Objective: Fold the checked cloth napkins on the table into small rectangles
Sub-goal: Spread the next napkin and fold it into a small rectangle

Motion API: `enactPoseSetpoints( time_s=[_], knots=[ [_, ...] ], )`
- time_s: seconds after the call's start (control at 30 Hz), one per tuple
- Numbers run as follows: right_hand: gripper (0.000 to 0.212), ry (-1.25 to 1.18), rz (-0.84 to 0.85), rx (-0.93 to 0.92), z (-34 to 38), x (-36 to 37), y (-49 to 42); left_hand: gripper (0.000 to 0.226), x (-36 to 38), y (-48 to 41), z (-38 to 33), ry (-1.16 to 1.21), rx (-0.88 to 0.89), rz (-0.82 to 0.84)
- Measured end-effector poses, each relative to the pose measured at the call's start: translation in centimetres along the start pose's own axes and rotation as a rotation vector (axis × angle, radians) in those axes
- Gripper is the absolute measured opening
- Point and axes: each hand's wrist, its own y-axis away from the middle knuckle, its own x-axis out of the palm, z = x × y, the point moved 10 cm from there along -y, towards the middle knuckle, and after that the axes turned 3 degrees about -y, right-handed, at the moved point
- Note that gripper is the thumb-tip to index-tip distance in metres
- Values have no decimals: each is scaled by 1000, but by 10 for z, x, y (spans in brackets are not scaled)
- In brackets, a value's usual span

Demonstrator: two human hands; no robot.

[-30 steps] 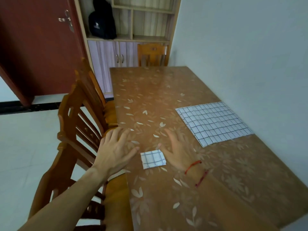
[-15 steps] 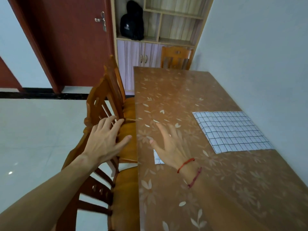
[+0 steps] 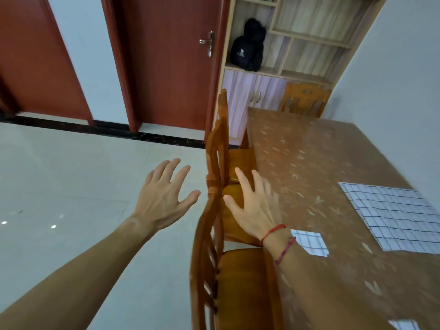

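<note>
A small folded checked napkin (image 3: 310, 242) lies near the table's left edge, just right of my right wrist. A larger checked napkin (image 3: 395, 215) lies spread flat at the right side of the brown flowered table (image 3: 309, 163). Another white checked patch (image 3: 404, 325) shows at the bottom edge. My right hand (image 3: 254, 208) is spread with straight fingers over the chairs beside the table and holds nothing. My left hand (image 3: 162, 196) hovers over the floor, left of the chair backs, fingers spread and empty.
Two wooden chairs (image 3: 214, 210) stand tucked against the table's left side. A third chair (image 3: 302, 101) stands at the far end. A cabinet with a black backpack (image 3: 248, 46) and red doors (image 3: 171, 63) are behind. White tiled floor (image 3: 59, 175) lies to the left.
The view has swung left, away from the table. Both hands moved left off the table; my right hand left the small folded napkin and is now over the chairs.
</note>
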Motion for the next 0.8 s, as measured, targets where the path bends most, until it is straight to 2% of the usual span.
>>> enactPoseSetpoints(
  time_s=[0.17,0.3,0.53,0.8],
  knots=[
    [68,55,-22,29,73,4,-24,73,-18,-9,71,12,18,13],
    [70,105,-68,70,100,-1,-48,75,-19,-29,108,-17,36,44],
    [73,166,-55,142,99,17,-103,78,-4,-85,138,-3,88,46],
    [73,174,-71,229,72,46,-196,86,52,-193,148,28,198,92]
  ],
)
